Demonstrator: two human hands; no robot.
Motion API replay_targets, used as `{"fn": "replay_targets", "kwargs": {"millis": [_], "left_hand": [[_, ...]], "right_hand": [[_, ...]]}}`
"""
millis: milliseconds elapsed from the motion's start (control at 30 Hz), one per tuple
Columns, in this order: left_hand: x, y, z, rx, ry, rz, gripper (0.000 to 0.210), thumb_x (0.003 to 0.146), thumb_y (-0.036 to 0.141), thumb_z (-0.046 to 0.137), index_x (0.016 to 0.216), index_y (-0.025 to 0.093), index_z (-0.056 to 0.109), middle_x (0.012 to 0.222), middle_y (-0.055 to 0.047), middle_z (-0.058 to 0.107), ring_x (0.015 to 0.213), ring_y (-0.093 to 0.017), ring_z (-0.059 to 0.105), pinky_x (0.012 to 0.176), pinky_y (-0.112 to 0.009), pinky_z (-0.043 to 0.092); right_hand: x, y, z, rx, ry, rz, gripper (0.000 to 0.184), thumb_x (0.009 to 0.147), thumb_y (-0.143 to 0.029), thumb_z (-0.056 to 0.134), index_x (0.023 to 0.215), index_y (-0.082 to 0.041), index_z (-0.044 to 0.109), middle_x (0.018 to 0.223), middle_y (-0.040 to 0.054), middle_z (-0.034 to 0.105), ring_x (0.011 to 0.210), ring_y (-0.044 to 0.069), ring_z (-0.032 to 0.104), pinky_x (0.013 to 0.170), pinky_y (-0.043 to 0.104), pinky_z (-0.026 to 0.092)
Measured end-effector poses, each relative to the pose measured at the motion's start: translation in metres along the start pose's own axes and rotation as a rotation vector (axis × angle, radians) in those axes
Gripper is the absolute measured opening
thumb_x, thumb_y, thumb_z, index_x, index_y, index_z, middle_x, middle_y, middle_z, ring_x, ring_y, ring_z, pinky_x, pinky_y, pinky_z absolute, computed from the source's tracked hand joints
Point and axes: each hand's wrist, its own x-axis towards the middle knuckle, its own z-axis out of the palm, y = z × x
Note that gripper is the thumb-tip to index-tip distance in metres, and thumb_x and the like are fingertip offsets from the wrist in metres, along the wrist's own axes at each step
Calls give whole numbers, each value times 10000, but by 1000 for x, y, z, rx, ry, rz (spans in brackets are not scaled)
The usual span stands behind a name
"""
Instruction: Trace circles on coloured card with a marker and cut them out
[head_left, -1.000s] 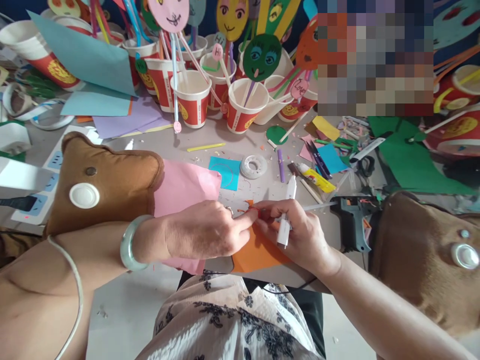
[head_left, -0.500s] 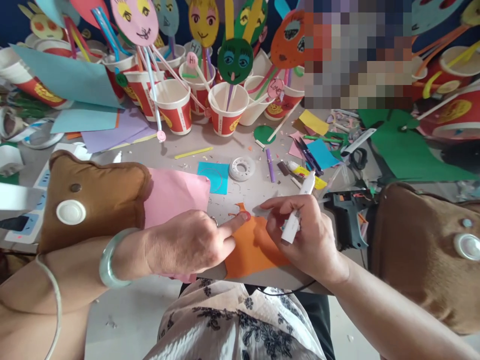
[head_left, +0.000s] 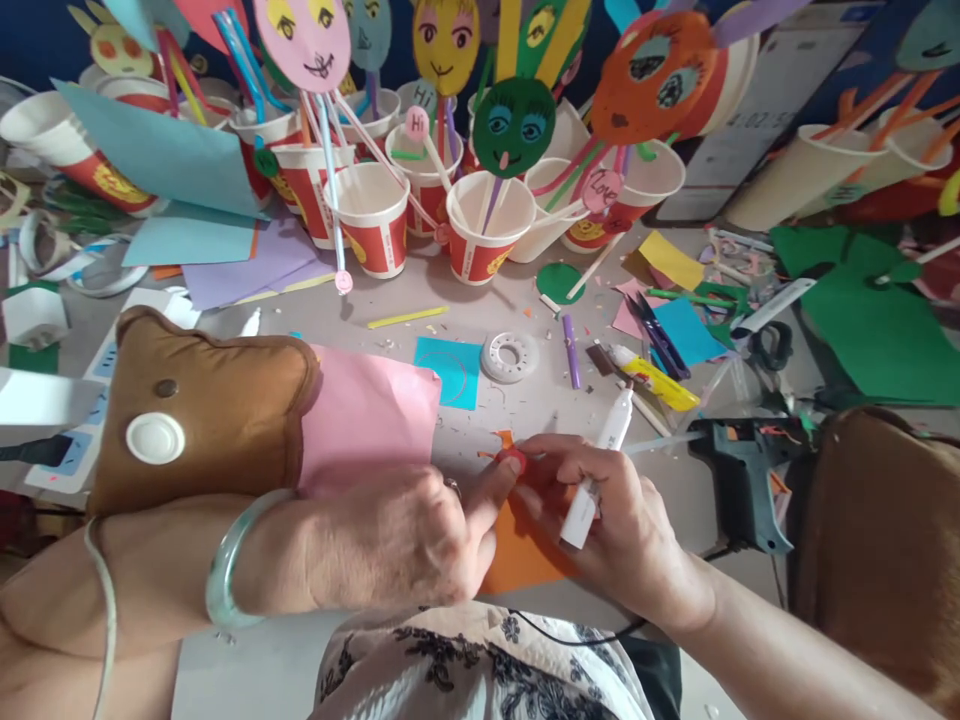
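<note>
Its other fingers curled, my left hand stretches the index finger onto a small red disc. Orange paper scraps stick out beside the disc. My right hand is closed around a white marker-like pen, held slanted with its narrow end pointing away from me. The right index fingertip reaches to the red disc beside my left fingertip. Under both hands lies an orange paper sheet, partly covered by them. Pink paper is left of the disc.
Paper cups with paper faces on straws line the back. A brown cushion sits left, another brown cushion right. Beside my right hand are a glue gun and a yellow tube. A tape ring lies ahead.
My right hand has moved left, bringing its index fingertip to the red disc; the pen stays in it. The whole view has shifted, with the table things now further right.
</note>
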Motion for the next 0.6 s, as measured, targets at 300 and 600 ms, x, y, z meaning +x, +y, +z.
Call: {"fn": "replay_targets", "kwargs": {"millis": [300,600], "left_hand": [[-2,-3,-9,192,83,46,250,868,36,489,940,92,723,1189,-209,737,527,-72,479,413,-263,261],[2,-5,-14,147,116,82,310,927,67,483,1009,144,772,1252,-184,731,557,-73,583,404,-244,340]], "right_hand": [[-3,0,2,-9,8,87,341,888,-120,679,962,-285,390,1021,59,773,586,128,707,486,242,547],[-5,4,0,32,-46,145,299,905,-189,648,963,-290,373,1020,105,786,666,205,771,462,275,597]]}}
